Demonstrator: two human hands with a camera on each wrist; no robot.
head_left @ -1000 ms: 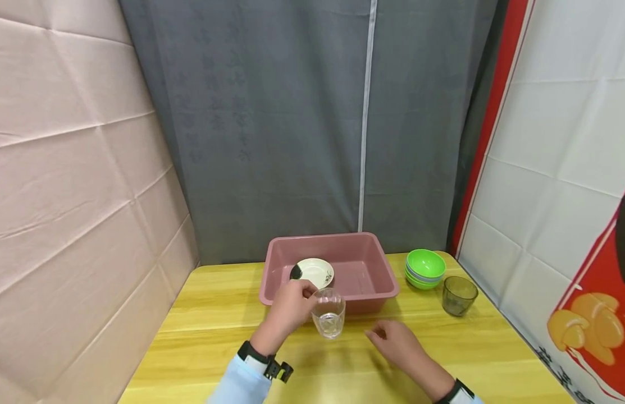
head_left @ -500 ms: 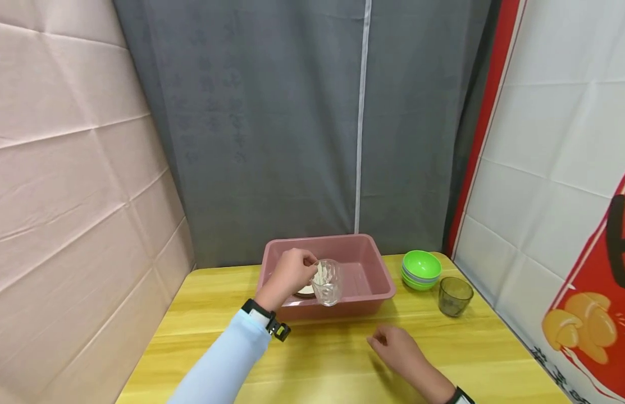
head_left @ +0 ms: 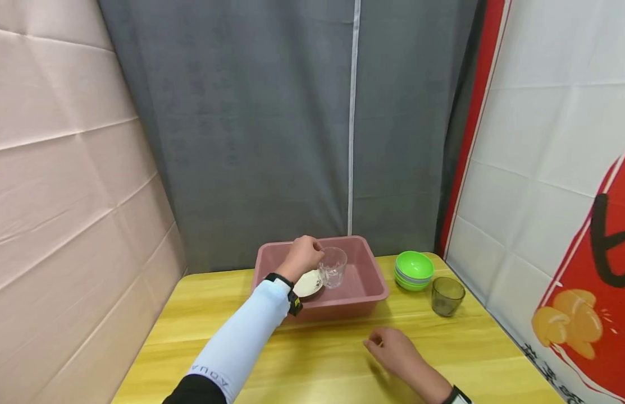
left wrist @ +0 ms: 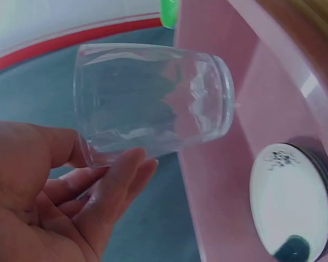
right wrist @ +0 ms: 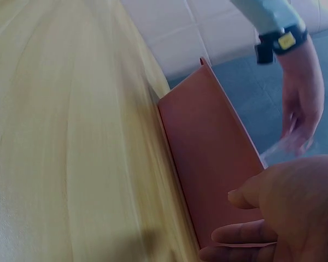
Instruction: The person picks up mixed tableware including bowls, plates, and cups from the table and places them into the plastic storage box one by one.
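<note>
My left hand (head_left: 303, 257) pinches the rim of a clear drinking glass (head_left: 333, 268) between thumb and fingers. In the left wrist view the glass (left wrist: 153, 98) hangs over the pink basin (left wrist: 251, 71), its base toward the basin floor. A white plate (left wrist: 287, 202) with a dark patch and a small floral print lies in the basin, atop other dishes whose dark edges show. In the head view the left forearm partly hides this plate (head_left: 308, 284). My right hand (head_left: 393, 350) hovers over the table in front of the basin, fingers loosely curled around nothing.
The pink basin (head_left: 365, 300) stands at the back of the wooden table (head_left: 201, 331), against a grey curtain (head_left: 261, 140). To its right are stacked bowls (head_left: 414, 266), the top one green, and a smoky tinted glass (head_left: 447, 295). Fabric walls rise at both sides.
My left hand has carried the clear glass from in front of the basin forward and up over its interior. My right hand has stayed nearly still.
</note>
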